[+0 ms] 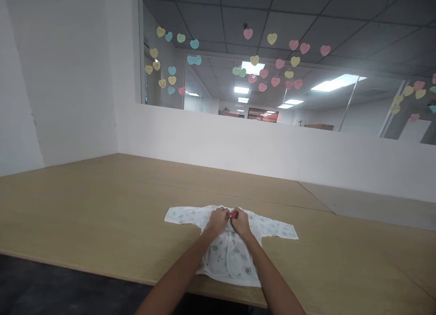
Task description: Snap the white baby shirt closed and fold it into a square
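Observation:
A small white baby shirt [226,256] with a scattered print lies spread on the wooden table, its sleeves stretched out to both sides and its hem near the table's front edge. At the top of its front opening, my left hand [219,219] pinches the fabric near the neckline. Close beside it, my right hand [240,221] is also closed on the shirt's front edge. The fingertips of both hands nearly meet. Whether a button or snap is between them is too small to tell. Lower down, the front placket looks closed.
The wide wooden table [85,215] runs back to a white wall [204,140]. Above the wall is a large window [218,83] with several heart-shaped sticky notes on it. A grey panel [374,203] adjoins the table at the right rear. The table's front edge is close to my forearms.

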The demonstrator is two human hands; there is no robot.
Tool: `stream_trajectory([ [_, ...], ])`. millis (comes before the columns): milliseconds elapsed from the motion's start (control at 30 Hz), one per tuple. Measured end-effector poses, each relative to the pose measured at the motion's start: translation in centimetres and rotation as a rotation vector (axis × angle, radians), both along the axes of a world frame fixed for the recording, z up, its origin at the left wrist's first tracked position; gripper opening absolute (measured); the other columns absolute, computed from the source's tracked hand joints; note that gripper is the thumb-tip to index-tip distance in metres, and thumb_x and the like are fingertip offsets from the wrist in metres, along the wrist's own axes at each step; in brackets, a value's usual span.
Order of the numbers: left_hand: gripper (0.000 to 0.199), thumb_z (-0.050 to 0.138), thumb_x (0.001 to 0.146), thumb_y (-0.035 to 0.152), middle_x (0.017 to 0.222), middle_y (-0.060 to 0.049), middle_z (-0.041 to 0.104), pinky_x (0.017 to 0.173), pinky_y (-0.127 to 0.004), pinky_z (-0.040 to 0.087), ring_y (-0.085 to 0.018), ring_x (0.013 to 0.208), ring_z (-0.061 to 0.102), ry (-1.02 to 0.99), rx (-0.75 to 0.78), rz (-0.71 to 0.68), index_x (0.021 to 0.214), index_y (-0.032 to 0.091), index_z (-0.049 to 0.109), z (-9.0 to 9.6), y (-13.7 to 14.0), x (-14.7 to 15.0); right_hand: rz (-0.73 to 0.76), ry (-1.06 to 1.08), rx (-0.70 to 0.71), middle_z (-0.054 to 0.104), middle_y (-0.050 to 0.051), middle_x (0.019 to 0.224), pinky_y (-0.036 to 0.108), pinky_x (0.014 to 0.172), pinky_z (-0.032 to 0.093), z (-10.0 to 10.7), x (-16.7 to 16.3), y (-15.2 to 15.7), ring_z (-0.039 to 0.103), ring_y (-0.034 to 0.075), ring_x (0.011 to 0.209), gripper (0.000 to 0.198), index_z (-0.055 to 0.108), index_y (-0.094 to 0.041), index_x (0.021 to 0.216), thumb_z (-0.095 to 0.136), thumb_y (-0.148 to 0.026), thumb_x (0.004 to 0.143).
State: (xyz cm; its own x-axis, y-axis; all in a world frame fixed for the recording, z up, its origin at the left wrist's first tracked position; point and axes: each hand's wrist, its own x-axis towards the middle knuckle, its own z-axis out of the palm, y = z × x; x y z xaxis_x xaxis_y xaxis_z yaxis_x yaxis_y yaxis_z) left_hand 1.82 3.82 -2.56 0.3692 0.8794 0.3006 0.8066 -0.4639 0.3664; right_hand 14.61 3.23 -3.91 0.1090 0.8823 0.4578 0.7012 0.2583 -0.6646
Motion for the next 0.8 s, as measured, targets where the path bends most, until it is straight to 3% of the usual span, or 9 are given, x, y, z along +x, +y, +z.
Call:
stream_trajectory([
  [567,0.028,0.033,0.093,0.018,0.107,-0.009,0.06,0.089,-0.038,0.042,-0.023,0.104,0.055,0.101,0.12,0.013,0.101,0.017,0.06,0.3,-0.7,0.6,-0.144,0.04,-0.036,0.064,0.004,0.065,0.021,0.063,0.04,0.3,-0.4,-0.1,0.059,0.015,0.064,0.019,0.06,-0.015,0.064,0.048,-0.001,0.065],
  [800,0.026,0.033,0.094,0.018,0.103,-0.008,0.061,0.09,-0.033,0.041,-0.021,0.1,0.055,0.018,0.149,-0.081,0.097,0.016,0.059,-0.6,0.2,0.4,-0.162,0.275,-0.147,0.065,0.002,0.063,0.022,0.063,0.043,0.8,-0.2,-0.2,0.063,0.016,0.065,0.025,0.064,-0.014,0.084,0.053,-0.006,0.064],
])
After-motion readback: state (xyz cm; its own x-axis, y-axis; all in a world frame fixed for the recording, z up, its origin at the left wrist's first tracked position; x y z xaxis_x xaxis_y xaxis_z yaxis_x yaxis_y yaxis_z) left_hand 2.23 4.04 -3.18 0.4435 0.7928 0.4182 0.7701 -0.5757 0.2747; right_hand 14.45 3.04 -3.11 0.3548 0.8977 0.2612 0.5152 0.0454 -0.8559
